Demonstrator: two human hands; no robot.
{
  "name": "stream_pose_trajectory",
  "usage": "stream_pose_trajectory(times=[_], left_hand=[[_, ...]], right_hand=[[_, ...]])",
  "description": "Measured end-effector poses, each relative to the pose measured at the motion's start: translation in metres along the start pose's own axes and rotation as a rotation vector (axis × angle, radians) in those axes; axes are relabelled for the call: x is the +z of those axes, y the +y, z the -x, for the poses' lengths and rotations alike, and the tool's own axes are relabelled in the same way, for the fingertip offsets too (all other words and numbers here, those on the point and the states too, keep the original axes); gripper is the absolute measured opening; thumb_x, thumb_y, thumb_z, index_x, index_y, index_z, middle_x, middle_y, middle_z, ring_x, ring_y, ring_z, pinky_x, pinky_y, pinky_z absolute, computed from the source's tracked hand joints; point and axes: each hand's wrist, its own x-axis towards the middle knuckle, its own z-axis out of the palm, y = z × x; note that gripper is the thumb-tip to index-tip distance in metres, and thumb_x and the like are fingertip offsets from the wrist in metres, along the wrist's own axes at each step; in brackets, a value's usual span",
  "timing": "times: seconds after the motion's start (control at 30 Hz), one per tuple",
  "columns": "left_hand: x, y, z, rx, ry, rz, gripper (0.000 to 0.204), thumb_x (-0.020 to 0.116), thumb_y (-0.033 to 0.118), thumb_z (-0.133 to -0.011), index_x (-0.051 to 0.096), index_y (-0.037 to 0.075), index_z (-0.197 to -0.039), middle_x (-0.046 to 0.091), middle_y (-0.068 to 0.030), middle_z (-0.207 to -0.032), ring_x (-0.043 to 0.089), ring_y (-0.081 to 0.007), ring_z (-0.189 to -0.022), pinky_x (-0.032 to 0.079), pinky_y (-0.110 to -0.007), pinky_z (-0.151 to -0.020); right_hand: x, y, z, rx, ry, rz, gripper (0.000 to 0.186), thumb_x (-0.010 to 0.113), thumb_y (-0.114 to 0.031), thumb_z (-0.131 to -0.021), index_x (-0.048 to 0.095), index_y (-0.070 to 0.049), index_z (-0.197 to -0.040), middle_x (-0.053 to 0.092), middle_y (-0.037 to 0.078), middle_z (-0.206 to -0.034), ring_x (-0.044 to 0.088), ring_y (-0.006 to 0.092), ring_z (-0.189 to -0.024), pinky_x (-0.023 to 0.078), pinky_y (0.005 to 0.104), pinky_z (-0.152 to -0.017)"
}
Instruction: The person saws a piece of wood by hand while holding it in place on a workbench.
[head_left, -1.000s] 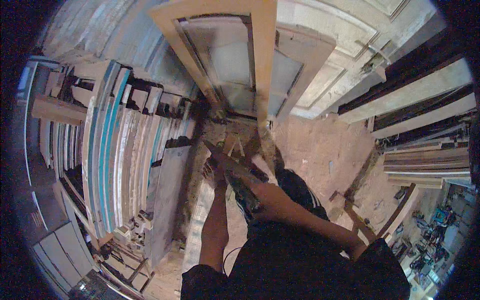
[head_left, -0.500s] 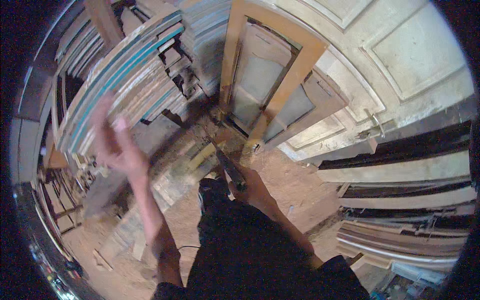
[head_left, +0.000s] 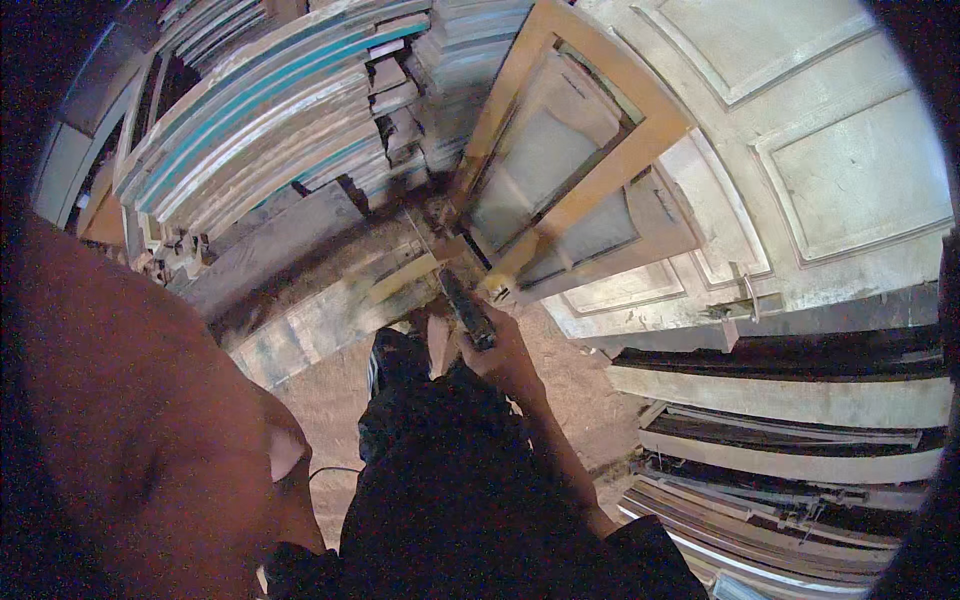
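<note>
Brown floor (head_left: 585, 400) under me — wood set out around it.
On my left a long, pale plank (head_left: 305, 335) lies low along the floor, and a short yellowish piece of wood (head_left: 405, 277) sits by its far end — on it or beside it, I can't tell. Ahead, an orange-brown framed door (head_left: 605, 180) stands tilted, its lower end down at the floor.
</note>
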Motion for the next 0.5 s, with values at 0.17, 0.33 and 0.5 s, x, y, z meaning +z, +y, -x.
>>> stream_pose_trajectory(times=[0.17, 0.33, 0.5], left_hand=[[-0.020, 0.003, -0.018, 0.055, -0.035, -0.041, 0.040, 0.060, 0.020, -0.095, 0.058, -0.001, -0.129, 0.062, -0.0171, -0.127, 0.055, -0.0325, -0.124, 0.037, -0.045, -0.110], [-0.016, -0.003, 0.005, 0.031, 0.006, -0.048, 0.040, 0.061, 0.021, -0.094, 0.058, -0.001, -0.127, 0.062, -0.0168, -0.125, 0.055, -0.0333, -0.123, 0.038, -0.045, -0.109], [-0.034, -0.020, 0.025, -0.027, 0.074, -0.220, 0.040, 0.062, 0.022, -0.093, 0.059, 0.000, -0.126, 0.063, -0.0165, -0.124, 0.055, -0.0341, -0.122, 0.038, -0.046, -0.108]], right_hand=[[0.012, -0.006, -0.003, 0.036, -0.048, 0.062, 0.036, 0.067, -0.006, -0.082, 0.062, 0.004, -0.117, 0.063, 0.007, -0.084, 0.055, 0.0123, -0.075, 0.048, 0.0297, -0.070], [-0.001, -0.013, -0.002, 0.019, 0.017, 0.016, 0.034, 0.069, -0.007, -0.081, 0.062, 0.006, -0.112, 0.061, 0.006, -0.081, 0.054, 0.0118, -0.073, 0.048, 0.0298, -0.068], [0.010, -0.022, -0.006, 0.106, -0.025, -0.013, 0.042, 0.068, -0.008, -0.082, 0.061, 0.006, -0.120, 0.063, 0.008, -0.083, 0.054, 0.0121, -0.073, 0.048, 0.0298, -0.068]])
